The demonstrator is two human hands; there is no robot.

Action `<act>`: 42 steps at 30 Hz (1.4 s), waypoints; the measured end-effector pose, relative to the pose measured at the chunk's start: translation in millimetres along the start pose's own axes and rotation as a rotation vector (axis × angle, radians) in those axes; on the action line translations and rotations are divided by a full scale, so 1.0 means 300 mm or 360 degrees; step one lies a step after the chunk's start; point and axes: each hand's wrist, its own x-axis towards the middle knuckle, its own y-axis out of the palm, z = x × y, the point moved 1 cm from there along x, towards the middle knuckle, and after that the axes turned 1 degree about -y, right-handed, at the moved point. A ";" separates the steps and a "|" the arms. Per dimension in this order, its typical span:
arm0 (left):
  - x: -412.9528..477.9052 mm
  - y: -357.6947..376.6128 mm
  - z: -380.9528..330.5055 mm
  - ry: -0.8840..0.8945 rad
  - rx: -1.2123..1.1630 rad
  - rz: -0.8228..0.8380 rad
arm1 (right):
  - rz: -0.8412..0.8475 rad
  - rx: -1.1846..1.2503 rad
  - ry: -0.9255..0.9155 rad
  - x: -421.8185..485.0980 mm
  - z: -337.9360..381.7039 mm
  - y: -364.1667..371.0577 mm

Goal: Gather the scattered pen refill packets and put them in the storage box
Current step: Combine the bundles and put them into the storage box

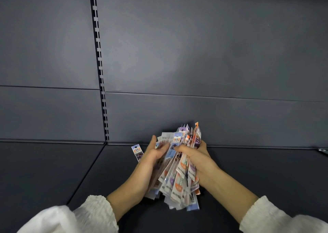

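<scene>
Gathering step, looks near its end: right hand (195,160) has its fingers clenched round the refill packets (177,177). The left hand (153,155) presses the bundle's side with fingers mostly straight (blurred, not certain), all just above the dark shelf (53,170) near its back panel. The packets are long, thin, glossy sleeves in orange, purple and blue, fanned with uneven ends, and one stray packet (137,152) pokes out beyond the left hand. Next: pull the stray in, square the stack and carry it to the storage box, which isn't in view; slick sleeves will likely slide if the grip loosens.
</scene>
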 end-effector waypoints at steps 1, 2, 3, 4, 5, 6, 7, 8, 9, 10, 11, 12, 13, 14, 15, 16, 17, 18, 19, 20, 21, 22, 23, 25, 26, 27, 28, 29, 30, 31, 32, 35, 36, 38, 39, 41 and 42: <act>-0.010 -0.003 -0.014 -0.0042 -0.0009 -0.0130 | -0.0008 0.0012 -0.0007 0.002 0.003 -0.004; -0.016 -0.001 -0.023 -0.0104 -0.0035 -0.0191 | -0.0008 0.0019 -0.0012 0.001 0.006 -0.006; -0.025 0.010 -0.037 -0.0087 -0.0088 -0.0251 | -0.0001 0.0023 -0.0020 -0.001 0.009 -0.009; -0.043 0.021 -0.046 -0.0070 -0.0123 -0.0277 | 0.0009 0.0025 -0.0038 -0.003 0.012 -0.010; -0.064 0.032 -0.061 -0.0009 -0.0127 -0.0359 | 0.0021 0.0029 -0.0064 -0.004 0.017 -0.012; -0.096 0.027 -0.069 0.0067 -0.0118 -0.0484 | 0.0037 0.0035 -0.0091 -0.006 0.024 -0.013; -0.128 0.014 -0.078 0.0132 -0.0070 -0.0644 | 0.0051 0.0044 -0.0117 -0.008 0.032 -0.014; -0.147 -0.008 -0.082 0.0095 -0.0042 -0.0794 | 0.0064 0.0055 -0.0141 -0.011 0.040 -0.015; -0.159 -0.030 -0.082 0.0036 -0.0087 -0.0836 | 0.0080 0.0069 -0.0162 -0.014 0.045 -0.016; -0.150 -0.041 -0.094 -0.0035 -0.0218 -0.0732 | 0.0103 0.0079 -0.0181 -0.018 0.048 -0.016; -0.158 -0.040 -0.115 -0.0089 -0.0362 -0.0508 | 0.0132 0.0084 -0.0200 -0.025 0.050 -0.013; -0.144 -0.037 -0.121 -0.0109 -0.0468 -0.0287 | 0.0162 0.0081 -0.0229 -0.033 0.051 -0.007; -0.141 -0.023 -0.128 -0.0089 -0.0518 -0.0138 | 0.0189 0.0074 -0.0270 -0.042 0.052 0.001; -0.139 -0.007 -0.130 -0.0047 -0.0509 -0.0044 | 0.0209 0.0061 -0.0328 -0.049 0.054 0.011; -0.146 0.007 -0.133 0.0019 -0.0460 0.0003 | 0.0225 0.0042 -0.0400 -0.058 0.058 0.022; -0.150 0.016 -0.130 0.0071 -0.0431 0.0039 | 0.0235 0.0010 -0.0484 -0.066 0.066 0.032; -0.160 0.025 -0.138 0.0125 -0.0412 0.0068 | 0.0232 -0.0034 -0.0580 -0.075 0.078 0.043; -0.168 0.020 -0.142 0.0205 -0.0390 0.0081 | 0.0221 -0.0085 -0.0690 -0.083 0.091 0.053; -0.176 0.012 -0.155 0.0294 -0.0360 0.0106 | 0.0209 -0.0139 -0.0812 -0.091 0.104 0.064; -0.181 0.006 -0.171 0.0366 -0.0328 0.0136 | 0.0201 -0.0188 -0.0934 -0.096 0.116 0.074; -0.175 -0.004 -0.179 0.0424 -0.0260 0.0154 | 0.0201 -0.0232 -0.1042 -0.100 0.125 0.085; -0.167 -0.009 -0.180 0.0468 -0.0202 0.0178 | 0.0211 -0.0270 -0.1132 -0.104 0.130 0.096; -0.161 -0.011 -0.182 0.0482 -0.0172 0.0183 | 0.0236 -0.0305 -0.1202 -0.108 0.132 0.108; -0.158 -0.018 -0.182 0.0472 -0.0200 0.0189 | 0.0341 -0.0353 -0.1284 -0.117 0.128 0.131; -0.162 -0.020 -0.181 0.0478 -0.0204 0.0186 | 0.0410 -0.0367 -0.1298 -0.120 0.123 0.141; -0.166 -0.022 -0.180 0.0479 -0.0185 0.0171 | 0.0468 -0.0375 -0.1299 -0.125 0.118 0.149; -0.166 -0.024 -0.178 0.0478 -0.0164 0.0152 | 0.0507 -0.0374 -0.1291 -0.128 0.113 0.156; -0.168 -0.027 -0.176 0.0468 -0.0160 0.0137 | 0.0535 -0.0364 -0.1277 -0.131 0.110 0.162; -0.167 -0.030 -0.175 0.0461 -0.0160 0.0124 | 0.0556 -0.0348 -0.1260 -0.131 0.107 0.165; -0.165 -0.032 -0.172 0.0454 -0.0166 0.0096 | 0.0582 -0.0335 -0.1243 -0.131 0.105 0.168; -0.163 -0.034 -0.169 0.0447 -0.0185 0.0069 | 0.0608 -0.0320 -0.1216 -0.129 0.103 0.168; -0.164 -0.035 -0.162 0.0415 -0.0213 0.0004 | 0.0674 -0.0290 -0.1081 -0.129 0.103 0.163; -0.166 -0.036 -0.163 0.0405 -0.0203 -0.0018 | 0.0690 -0.0304 -0.1029 -0.131 0.108 0.161; -0.166 -0.044 -0.170 0.0404 -0.0174 -0.0061 | 0.0733 -0.0351 -0.0921 -0.130 0.123 0.153; -0.166 -0.050 -0.176 0.0413 -0.0159 -0.0076 | 0.0745 -0.0366 -0.0882 -0.127 0.138 0.147; -0.167 -0.061 -0.189 0.0417 -0.0141 -0.0085 | 0.0726 -0.0341 -0.0836 -0.121 0.174 0.142; -0.168 -0.064 -0.192 0.0413 -0.0130 -0.0078 | 0.0694 -0.0289 -0.0829 -0.120 0.190 0.145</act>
